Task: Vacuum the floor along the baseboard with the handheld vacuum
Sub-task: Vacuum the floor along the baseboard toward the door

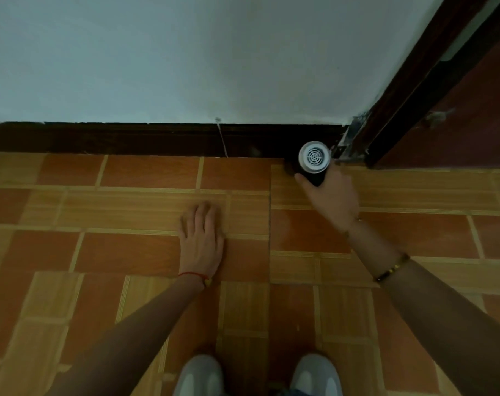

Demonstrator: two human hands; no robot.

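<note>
My right hand (333, 197) grips the handheld vacuum (313, 158), a dark body with a round white vented rear cap facing me. Its front end points down at the floor against the dark baseboard (128, 138), close to the corner by the door frame; the nozzle itself is hidden behind the body. My left hand (201, 238) lies flat, palm down, fingers together, on the orange tiled floor (128, 252), well left of the vacuum. A red string circles my left wrist and a beaded bracelet my right forearm.
A dark wooden door frame (409, 90) and reddish door (471, 124) stand at the right, with dusty cobwebs at the corner. A thin wire (222, 138) hangs over the baseboard from the pale wall (186, 52). My grey shoes (200, 375) are at the bottom edge.
</note>
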